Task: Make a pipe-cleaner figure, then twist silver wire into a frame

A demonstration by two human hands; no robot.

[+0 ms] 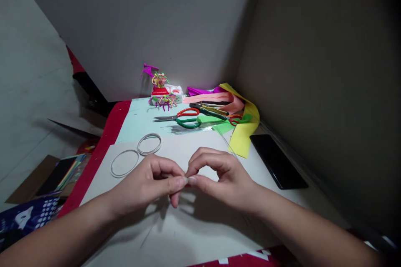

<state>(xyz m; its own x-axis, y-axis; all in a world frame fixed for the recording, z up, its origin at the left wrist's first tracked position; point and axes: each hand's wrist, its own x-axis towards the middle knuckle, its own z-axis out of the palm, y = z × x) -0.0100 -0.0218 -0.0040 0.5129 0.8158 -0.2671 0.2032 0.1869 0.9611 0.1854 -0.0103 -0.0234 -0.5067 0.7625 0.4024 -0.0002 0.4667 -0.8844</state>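
Observation:
My left hand [150,183] and my right hand [219,175] meet over a white sheet [175,225] in the middle of the table. The fingertips of both hands are pinched together and touch each other. Whatever is between them is too small or thin to make out. A thin clear strand [227,144] runs up and away behind my right hand. Two wire rings lie just beyond my left hand, a larger one [124,163] and a smaller coiled one [149,144].
Scissors with red and green handles [183,118] lie farther back, beside pliers [208,110] and coloured paper strips [241,129]. A small pipe-cleaner craft [163,89] stands at the wall. A black phone [277,160] lies at the right. Coloured paper [67,173] sits on the floor at the left.

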